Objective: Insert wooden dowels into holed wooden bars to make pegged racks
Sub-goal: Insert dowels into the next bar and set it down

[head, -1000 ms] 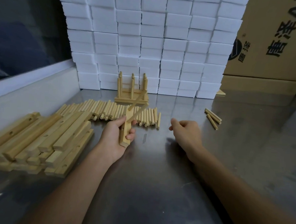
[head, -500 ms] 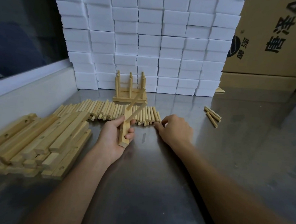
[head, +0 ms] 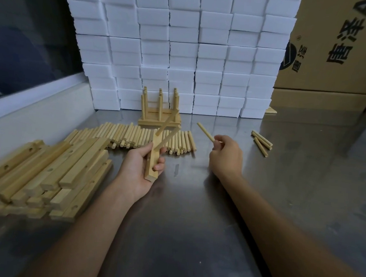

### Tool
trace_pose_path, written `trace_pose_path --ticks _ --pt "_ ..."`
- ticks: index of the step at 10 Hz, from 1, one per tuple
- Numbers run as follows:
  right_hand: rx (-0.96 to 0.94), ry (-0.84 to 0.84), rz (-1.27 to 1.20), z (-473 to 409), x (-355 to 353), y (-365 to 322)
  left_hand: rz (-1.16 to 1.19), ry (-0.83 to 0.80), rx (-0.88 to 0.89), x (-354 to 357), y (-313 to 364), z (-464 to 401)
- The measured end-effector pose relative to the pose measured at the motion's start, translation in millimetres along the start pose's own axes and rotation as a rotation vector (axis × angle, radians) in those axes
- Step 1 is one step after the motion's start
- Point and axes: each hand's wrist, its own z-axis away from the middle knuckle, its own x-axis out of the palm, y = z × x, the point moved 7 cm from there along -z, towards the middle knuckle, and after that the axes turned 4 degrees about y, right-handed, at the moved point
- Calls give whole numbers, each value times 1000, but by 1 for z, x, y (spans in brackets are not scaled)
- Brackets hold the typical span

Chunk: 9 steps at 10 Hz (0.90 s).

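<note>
Right hand (head: 226, 157) has just lifted a dowel (head: 205, 132), pinched at fingertips, off the row; left hand (head: 142, 168) still grips two-pegged bar (head: 154, 158), third hole next.

Printed in large black characters on the side of the cardboard box (head: 342, 47) at top right: the Chinese characters 唐泽, turned sideways so as to run up the face. Beside them, part of a Latin capital A, cut off by the frame edge. Lower left on the same face, a dark round logo (head: 289, 57) with smaller Chinese characters next to it, too small and skewed to read. No legible writing elsewhere.
</note>
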Motion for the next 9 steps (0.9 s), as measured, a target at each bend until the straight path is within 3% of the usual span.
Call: trace_pose_path --ticks 2,9 --pt "-42 -56 -43 6 4 -8 4 5 -3 0 0 1" --pt "-70 -2 1 10 0 -11 -6 -5 4 0 1 1"
